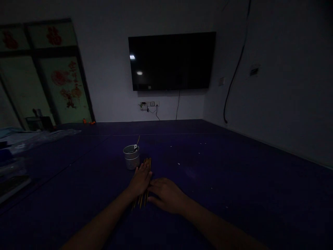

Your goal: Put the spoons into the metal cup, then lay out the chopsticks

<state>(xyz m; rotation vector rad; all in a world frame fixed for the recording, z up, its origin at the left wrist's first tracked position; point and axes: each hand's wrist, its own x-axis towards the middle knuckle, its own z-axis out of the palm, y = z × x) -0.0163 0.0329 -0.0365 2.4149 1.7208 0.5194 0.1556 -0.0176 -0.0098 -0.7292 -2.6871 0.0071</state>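
Note:
Several thin brown sticks, which look like chopsticks [141, 200], lie side by side in a bundle on the dark blue tabletop [197, 222]. Over the middle of the bundle rests my left hand [139, 181], its fingers stretched forward along the sticks. My right hand [166, 195] is at the bundle's right side, fingers reaching left with the thumb apart; its fingertips are at the sticks. Just beyond my left hand stands a silver metal cup [131, 160], upright, with a thin stick and a small white-and-dark piece at its rim. Dim light hides finer detail.
Small white scraps [178, 163] are scattered to the right. Crumpled clear plastic [44, 139] and other items lie along the left edge. Small orange objects [88, 121] sit at the far left. A wall with a television [171, 62] and sockets [152, 103] stands beyond.

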